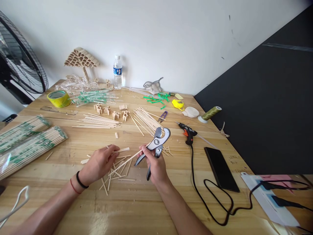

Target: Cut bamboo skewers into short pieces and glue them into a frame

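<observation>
My right hand [156, 166] is wrapped around a grey pipe cutter [160, 141] with a hooked jaw. A long thin wooden stick [129, 159] runs from under its thumb down to the left over the cut pieces. My left hand [102, 161] is closed, pinching short wooden sticks [122, 150] whose ends stick out to the right. Beneath and between the hands lie scattered short stick pieces [127, 179]. Several more pieces [168, 150] rest right of the cutter. Long loose sticks [146, 120] lie just beyond it.
Small stick assemblies [116, 115] and a stick tree model [81, 58] stand farther back, near a water bottle [117, 73]. Bagged sticks [36, 147] lie left. A glue gun [187, 132], its black cord, a phone [221, 168] and a power strip [271, 199] occupy the right.
</observation>
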Demonstrator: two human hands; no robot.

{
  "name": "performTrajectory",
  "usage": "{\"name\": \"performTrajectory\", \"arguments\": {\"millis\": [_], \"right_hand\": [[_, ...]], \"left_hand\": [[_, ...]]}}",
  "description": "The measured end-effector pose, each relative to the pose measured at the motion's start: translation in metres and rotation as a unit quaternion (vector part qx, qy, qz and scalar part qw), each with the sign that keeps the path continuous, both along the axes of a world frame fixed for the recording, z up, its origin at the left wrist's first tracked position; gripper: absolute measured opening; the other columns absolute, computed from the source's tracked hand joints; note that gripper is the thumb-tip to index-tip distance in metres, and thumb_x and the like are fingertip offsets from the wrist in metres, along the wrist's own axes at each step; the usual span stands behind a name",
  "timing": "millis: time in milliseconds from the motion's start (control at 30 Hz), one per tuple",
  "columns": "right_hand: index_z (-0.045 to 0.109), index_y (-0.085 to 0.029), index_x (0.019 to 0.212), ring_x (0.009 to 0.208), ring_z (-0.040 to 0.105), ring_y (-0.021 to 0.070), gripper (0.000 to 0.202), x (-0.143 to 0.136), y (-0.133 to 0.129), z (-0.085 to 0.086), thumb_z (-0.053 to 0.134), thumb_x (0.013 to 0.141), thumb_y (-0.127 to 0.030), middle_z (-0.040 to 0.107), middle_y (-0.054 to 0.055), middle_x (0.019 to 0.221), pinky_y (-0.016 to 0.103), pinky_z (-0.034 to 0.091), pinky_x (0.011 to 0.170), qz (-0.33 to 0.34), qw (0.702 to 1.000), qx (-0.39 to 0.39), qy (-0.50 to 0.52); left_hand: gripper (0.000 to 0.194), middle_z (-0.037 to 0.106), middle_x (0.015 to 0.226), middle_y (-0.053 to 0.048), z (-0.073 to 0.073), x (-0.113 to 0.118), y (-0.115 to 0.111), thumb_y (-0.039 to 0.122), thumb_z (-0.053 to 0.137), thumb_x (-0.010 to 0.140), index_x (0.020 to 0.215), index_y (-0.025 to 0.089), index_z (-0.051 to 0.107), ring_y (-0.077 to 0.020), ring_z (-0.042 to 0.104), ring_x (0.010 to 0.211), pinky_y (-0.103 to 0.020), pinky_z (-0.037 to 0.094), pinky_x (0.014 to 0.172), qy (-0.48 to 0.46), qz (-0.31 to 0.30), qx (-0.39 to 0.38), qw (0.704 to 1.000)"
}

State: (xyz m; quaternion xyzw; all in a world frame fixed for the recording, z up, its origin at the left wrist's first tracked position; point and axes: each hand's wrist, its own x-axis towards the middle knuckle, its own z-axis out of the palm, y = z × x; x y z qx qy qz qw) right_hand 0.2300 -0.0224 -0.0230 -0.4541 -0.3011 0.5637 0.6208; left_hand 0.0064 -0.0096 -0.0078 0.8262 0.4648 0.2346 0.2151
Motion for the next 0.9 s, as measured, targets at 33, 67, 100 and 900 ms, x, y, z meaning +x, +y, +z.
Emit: {"name": "performTrajectory", "arguments": {"millis": [33, 67, 100, 900], "right_hand": [[0.072, -0.018, 0.078, 0.068, 0.064, 0.0179, 0.030, 0.000, 0.000, 0.000, 0.089, 0.072, -0.042, 0.070, 0.002, 0.075, 0.035, 0.056, 0.070, -0.002, 1.000, 0.000, 0.001], [0.072, -0.018, 0.078, 0.067, 0.064, 0.0178, 0.030, 0.001, 0.000, 0.000, 0.089, 0.072, -0.042, 0.070, 0.002, 0.075, 0.035, 0.056, 0.070, -0.003, 1.000, 0.001, 0.002], [0.072, -0.018, 0.078, 0.067, 0.064, 0.0177, 0.029, 0.002, 0.001, 0.000, 0.089, 0.072, -0.041, 0.070, 0.002, 0.075, 0.035, 0.056, 0.069, -0.006, 1.000, 0.002, 0.003], [0.071, -0.018, 0.086, 0.068, 0.066, 0.0171, 0.039, 0.025, 0.021, 0.002, 0.092, 0.064, -0.043, 0.069, -0.001, 0.073, 0.036, 0.056, 0.073, -0.118, 0.993, 0.020, 0.008]], "left_hand": [[0.017, 0.072, 0.085, -0.003, 0.000, 0.000, 0.000, 0.028, 0.046, 0.106, 0.106, 0.020, 0.061, -0.0174, 0.067, 0.074, -0.027, 0.047, 0.068, -0.002, -0.005, 0.003, 1.000], [0.018, 0.072, 0.086, -0.003, 0.001, 0.000, -0.001, 0.028, 0.045, 0.106, 0.106, 0.020, 0.061, -0.0174, 0.067, 0.074, -0.027, 0.047, 0.068, -0.004, -0.009, 0.004, 1.000], [0.019, 0.072, 0.085, -0.003, 0.001, -0.001, -0.001, 0.028, 0.045, 0.107, 0.106, 0.019, 0.062, -0.0174, 0.067, 0.074, -0.027, 0.047, 0.068, -0.005, -0.013, 0.002, 1.000], [0.026, 0.077, 0.087, -0.004, 0.014, 0.001, -0.001, 0.026, 0.047, 0.104, 0.118, 0.017, 0.068, -0.0141, 0.069, 0.071, -0.023, 0.051, 0.065, -0.084, -0.052, -0.079, 0.992]]}}
